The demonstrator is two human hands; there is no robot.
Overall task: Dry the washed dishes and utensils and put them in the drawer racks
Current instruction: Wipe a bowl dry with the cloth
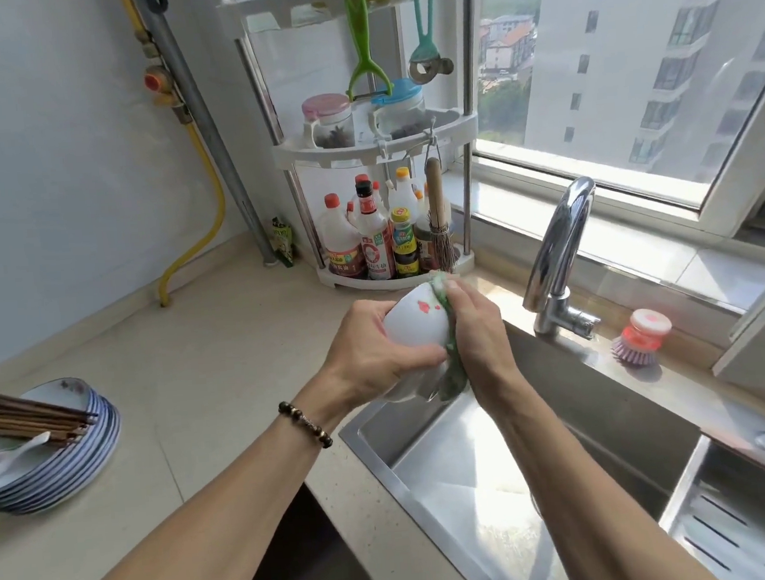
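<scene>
- A white ceramic bowl with a small red mark [413, 321] was held tilted above the near-left corner of the stainless steel sink [455, 481], its rim turned to the right.
- The left hand [367, 350] gripped the bowl from the left, fingers curled round its outside wall.
- The right hand [477, 323] pressed a green and white cloth [453, 366] against the bowl's rim, fingers curled over the cloth; how far the cloth reached inside the bowl was hard to tell.
- A second white piece, perhaps another bowl, showed just beneath the first.
- On the pale stone surface [203, 368] well to the left stood a stack of blue-rimmed white plates [78, 455], carrying dark wooden chopsticks [29, 416] and a white ceramic spoon [9, 458].
- Behind the sink rose a chrome tap [558, 248], with a pink-topped dish brush [640, 338] near it.
</scene>
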